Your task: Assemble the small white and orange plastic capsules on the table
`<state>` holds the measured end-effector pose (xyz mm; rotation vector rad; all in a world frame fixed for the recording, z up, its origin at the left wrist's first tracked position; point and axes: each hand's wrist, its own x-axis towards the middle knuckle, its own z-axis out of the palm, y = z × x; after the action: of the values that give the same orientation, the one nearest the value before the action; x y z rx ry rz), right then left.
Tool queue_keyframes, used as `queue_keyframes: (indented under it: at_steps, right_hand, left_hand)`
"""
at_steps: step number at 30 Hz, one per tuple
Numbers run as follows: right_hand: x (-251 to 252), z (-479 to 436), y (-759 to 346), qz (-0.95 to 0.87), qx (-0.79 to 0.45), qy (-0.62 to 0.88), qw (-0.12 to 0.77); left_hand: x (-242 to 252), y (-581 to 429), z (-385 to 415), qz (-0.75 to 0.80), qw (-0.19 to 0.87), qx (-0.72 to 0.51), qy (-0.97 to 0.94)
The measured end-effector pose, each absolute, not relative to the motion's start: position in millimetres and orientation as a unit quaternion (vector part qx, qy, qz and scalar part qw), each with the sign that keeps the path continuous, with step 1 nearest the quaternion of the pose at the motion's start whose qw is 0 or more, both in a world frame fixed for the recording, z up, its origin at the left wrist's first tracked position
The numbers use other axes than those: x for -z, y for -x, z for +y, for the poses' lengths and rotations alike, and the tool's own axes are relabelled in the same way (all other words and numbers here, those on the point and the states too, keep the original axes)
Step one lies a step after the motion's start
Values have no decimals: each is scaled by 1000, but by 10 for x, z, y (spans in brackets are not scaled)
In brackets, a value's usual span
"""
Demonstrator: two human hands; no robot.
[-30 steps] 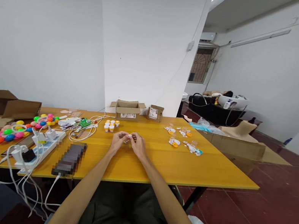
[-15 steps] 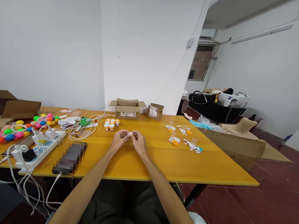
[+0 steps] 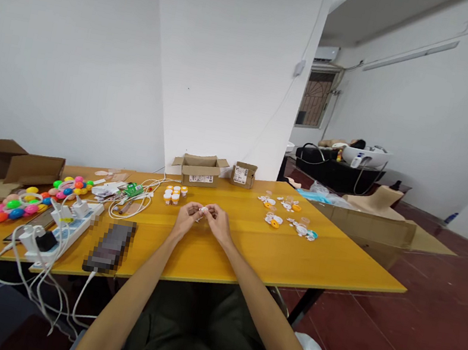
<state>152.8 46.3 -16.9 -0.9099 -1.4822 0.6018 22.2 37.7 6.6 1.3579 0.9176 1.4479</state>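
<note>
My left hand and my right hand meet over the table, fingertips closed on one small white plastic part. Its exact kind is too small to make out, and the fingers hide much of it. Just beyond my left hand stands a cluster of small white jars with orange tops. To the right of my right hand lie several groups of loose parts: white pieces, clear cups, orange rings and a teal ring.
Behind my hands stand an open cardboard box and a smaller box against the wall. On the left are a phone, a power strip with trailing white cables, colourful balls and another open carton.
The white part has turned slightly between my fingertips. Both hands stay in nearly the same place, and the view has shifted a tiny bit.
</note>
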Motion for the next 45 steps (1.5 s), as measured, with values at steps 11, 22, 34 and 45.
queue_keyframes:
  at_steps: [11,22,34,45]
  right_hand:
    - [143,438,-1543,-645,-273,384,602]
    - [128,434,-1548,-623,-314,364,618]
    - [86,402,-1559,-634,-303,350,619]
    - [79,381,-1554,-641,-299,337,621]
  left_hand:
    - [-72,-218,363,362,450,-596,-558]
    - [-65,-220,379,350,444,-591,-575]
    - [-50,-220,396,339,447,-595,-576]
    - [-23,-197,422,338,451,-602,-566]
